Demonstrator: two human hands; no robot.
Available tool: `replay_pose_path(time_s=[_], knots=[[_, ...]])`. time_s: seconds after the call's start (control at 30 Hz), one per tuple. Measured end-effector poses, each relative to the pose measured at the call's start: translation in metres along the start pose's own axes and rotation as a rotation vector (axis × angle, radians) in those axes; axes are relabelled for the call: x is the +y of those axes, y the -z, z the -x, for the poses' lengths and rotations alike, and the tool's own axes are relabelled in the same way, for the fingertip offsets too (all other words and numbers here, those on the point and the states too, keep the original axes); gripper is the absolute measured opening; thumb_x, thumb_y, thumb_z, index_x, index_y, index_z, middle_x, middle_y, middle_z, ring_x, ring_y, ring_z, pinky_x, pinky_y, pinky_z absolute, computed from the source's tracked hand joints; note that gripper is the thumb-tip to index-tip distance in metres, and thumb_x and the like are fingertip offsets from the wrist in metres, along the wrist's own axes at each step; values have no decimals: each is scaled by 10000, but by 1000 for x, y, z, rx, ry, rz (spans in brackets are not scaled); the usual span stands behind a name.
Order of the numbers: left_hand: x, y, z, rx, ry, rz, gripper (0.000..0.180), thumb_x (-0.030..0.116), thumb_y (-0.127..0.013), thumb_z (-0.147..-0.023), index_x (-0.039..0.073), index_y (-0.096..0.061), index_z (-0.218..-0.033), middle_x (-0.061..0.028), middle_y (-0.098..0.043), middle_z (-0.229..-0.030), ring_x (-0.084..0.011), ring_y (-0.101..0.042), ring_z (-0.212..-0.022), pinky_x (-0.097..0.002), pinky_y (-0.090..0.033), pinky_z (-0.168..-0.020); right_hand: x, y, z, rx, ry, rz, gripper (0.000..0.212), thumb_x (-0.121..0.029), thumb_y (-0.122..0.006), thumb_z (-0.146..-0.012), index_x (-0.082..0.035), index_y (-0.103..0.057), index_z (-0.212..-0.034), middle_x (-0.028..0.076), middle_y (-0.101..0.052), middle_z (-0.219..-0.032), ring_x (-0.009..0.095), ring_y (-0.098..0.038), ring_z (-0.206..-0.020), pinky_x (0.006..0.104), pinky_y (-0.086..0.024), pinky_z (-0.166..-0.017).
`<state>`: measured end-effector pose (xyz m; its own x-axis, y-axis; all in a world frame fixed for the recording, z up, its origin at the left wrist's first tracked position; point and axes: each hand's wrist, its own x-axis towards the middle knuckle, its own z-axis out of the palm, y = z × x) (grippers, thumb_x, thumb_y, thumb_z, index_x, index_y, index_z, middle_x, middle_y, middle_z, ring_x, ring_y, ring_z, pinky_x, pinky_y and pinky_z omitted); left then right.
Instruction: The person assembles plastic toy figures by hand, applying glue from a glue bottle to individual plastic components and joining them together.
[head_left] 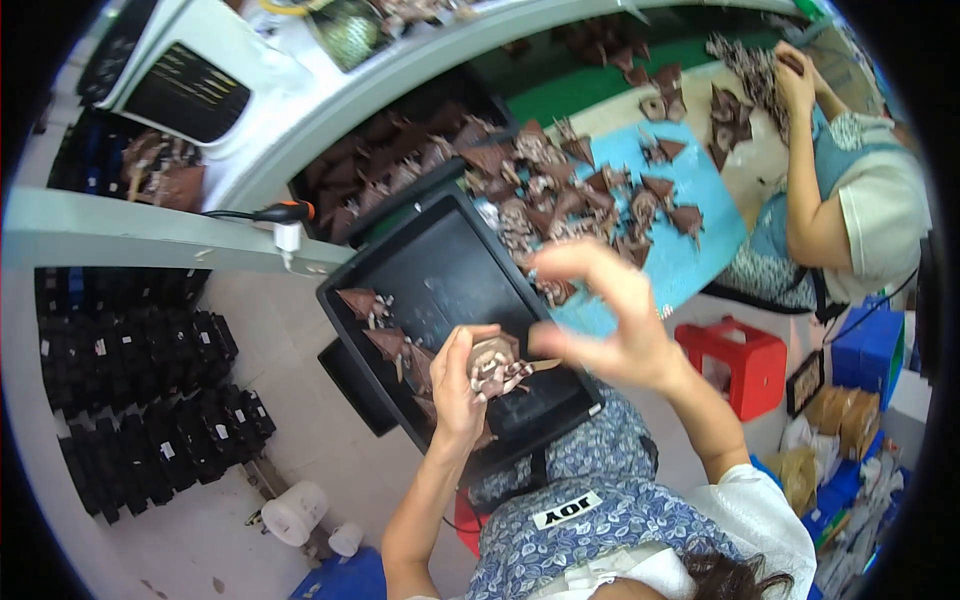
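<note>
My left hand (456,385) is closed around a small brown figure (494,368) with a pointed brown top and pinkish, striped strands. It holds the figure above a black tray (440,265). My right hand (625,325) hovers just right of the figure, thumb and forefinger spread apart and somewhat blurred, with nothing visible between them. Several similar brown pointed pieces (388,343) lie along the tray's left side, partly hidden by my left hand. Beyond the tray, a heap of such pieces (560,195) covers part of a light blue sheet (705,205).
A co-worker (850,200) sits at the far right, hands on a striped bundle. Below stands a red stool (735,365). Dark bins of brown pieces (390,160) are behind the tray. At left are a pale metal beam (130,228), stacked black trays (150,350) and a white bucket (293,512).
</note>
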<state>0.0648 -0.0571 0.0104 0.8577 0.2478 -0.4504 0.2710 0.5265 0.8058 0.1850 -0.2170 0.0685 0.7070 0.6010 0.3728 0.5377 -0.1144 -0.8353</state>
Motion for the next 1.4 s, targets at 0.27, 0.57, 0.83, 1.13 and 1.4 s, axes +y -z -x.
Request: replay_pose_path(time_s=[0.27,0.57,0.83,1.13,1.4], knots=[[6,19,21,160,-156,169,367,260,-377,-997,-58,-560,-1010,-114,-640,-834,-144,-643,-680,-271,-543,-606,5,-95,-196,300,324,131,592,-110,-655,-796,157,-348,-1226,334,-485,-1158,441,-460,-1143,429,-359,-1008],[39,23,30,242,-257,237,371,270,-376,-991,-66,-526,-1032,-154,-631,-822,-248,-675,-696,-311,-558,-593,9,-112,-220,364,210,90,247,-75,-621,-825,43,-520,-1017,221,-640,-867,353,-645,-845,395,-499,-757],[56,18,43,147,-74,302,425,341,-330,-989,-26,-526,-1078,-191,-616,-943,-333,-671,-802,-398,-602,-585,-41,-16,-28,-438,-361,-351,317,-95,-760,-753,21,-631,-1018,94,-700,-880,132,-671,-807,243,-512,-684],[63,-4,50,38,90,330,433,339,-336,-986,-29,-533,-1102,-197,-612,-969,-340,-671,-842,-422,-602,-625,-38,17,-13,-226,172,-54,392,-242,-844,-629,51,-652,-804,126,-669,-693,179,-571,-487,253,-420,-457],[60,-5,51,16,140,336,438,333,-336,-987,-39,-528,-1114,-199,-617,-971,-344,-670,-835,-426,-599,-630,-40,17,-14,-269,149,-13,341,-213,-825,-647,49,-651,-779,120,-661,-664,170,-573,-476,258,-424,-437]])
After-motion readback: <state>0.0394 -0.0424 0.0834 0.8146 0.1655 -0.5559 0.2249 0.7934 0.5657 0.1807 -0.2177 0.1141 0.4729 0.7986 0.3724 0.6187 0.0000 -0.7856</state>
